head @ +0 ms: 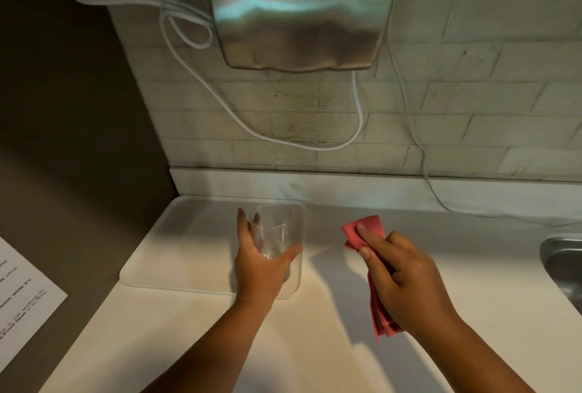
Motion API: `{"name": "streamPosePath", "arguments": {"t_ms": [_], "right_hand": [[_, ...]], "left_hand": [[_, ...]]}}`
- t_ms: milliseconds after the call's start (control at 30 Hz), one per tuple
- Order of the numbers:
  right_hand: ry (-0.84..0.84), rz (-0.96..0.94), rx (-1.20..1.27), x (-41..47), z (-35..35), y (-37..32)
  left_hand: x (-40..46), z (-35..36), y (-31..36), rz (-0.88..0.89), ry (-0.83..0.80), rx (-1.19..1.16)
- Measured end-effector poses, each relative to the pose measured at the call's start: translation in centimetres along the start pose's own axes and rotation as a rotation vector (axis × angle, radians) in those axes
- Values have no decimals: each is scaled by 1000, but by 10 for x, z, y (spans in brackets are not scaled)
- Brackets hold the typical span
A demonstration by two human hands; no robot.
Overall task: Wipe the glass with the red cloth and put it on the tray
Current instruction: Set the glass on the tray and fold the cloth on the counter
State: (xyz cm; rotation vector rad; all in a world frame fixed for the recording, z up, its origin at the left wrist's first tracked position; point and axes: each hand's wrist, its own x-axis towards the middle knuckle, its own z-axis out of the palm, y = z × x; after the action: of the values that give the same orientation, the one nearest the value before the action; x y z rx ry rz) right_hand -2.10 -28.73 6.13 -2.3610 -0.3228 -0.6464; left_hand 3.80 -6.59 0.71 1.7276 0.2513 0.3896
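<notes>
The left hand grips a clear glass from its left side and from below: the thumb curls round the near right of the base, the fingers reach up the far left wall and show through it. The glass stands roughly upright, its open rim tipped a little away from the camera, over the right end of a white tray. Whether its base touches the tray or hangs just above it cannot be told, since the palm covers the foot.

The right hand is well apart from the glass, to its right, above the pale counter. It holds a folded red cloth: thumb and forefinger pinch the upper part, which sticks out past the fingertips toward the tray, and the remaining fingers curl over the folds that hang below the palm.

A steel hand dryer hangs on the tiled wall behind, with white cables looping beneath it. The edge of a metal sink shows at the right, and a printed sheet lies at the left
</notes>
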Motion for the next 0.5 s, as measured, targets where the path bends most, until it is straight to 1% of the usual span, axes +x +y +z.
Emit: {"name": "streamPosePath", "arguments": {"t_ms": [133,300,367,400,433,467,500], "right_hand": [[-6,12,-11,-2,0,6],[-21,0,-20,-3,5,7],[-26,7,-16,-3,6,9],[-28,10,-10,-3,6,10],[-30,10,-1,-3,5,11],[-37,9,14,-3,4,12],[-47,8,33,-3,3,13]], "left_hand": [[-3,-1,-13,27,3,110],[-5,-5,-16,8,-26,157],[-13,-11,-13,-10,13,189],[-22,-16,-10,5,57,204],[-33,-20,-7,65,103,212],[-46,-22,-3,167,135,211],[-59,-23,4,269,133,187]]}}
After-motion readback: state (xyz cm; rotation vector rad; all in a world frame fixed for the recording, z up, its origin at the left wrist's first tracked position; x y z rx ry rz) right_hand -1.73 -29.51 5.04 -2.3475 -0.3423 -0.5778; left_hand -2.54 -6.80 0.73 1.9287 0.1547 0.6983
